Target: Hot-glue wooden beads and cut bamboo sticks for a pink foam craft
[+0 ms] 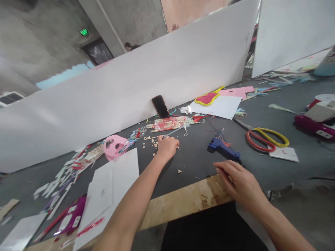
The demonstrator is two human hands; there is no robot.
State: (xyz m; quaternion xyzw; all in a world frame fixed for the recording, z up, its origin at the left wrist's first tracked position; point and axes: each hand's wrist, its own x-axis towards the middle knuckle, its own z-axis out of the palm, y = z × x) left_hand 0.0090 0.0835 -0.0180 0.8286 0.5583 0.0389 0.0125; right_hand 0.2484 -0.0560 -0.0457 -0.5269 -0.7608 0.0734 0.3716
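Note:
My left hand [167, 148] reaches to the middle of the dark table, its fingers curled down beside a scatter of small pale wooden beads [154, 144]. What is under its fingertips is hidden. Near the front edge, my right hand [235, 177] is closed, thumb against fingers; I cannot make out anything in it. A blue hot glue gun [223, 147] lies just beyond that hand. A small cluster of beads [179, 171] sits between the two hands. Beyond my left hand lies a clear packet of red-and-white sticks [169, 122] with tassels.
A phone [160, 106] leans against the white partition [183, 62]. Large scissors [267, 137] with red and yellow handles lie to the right. On the left are a pink cut-out [114, 146], white sheets [112, 184], a purple power strip [72, 216] and paper scraps.

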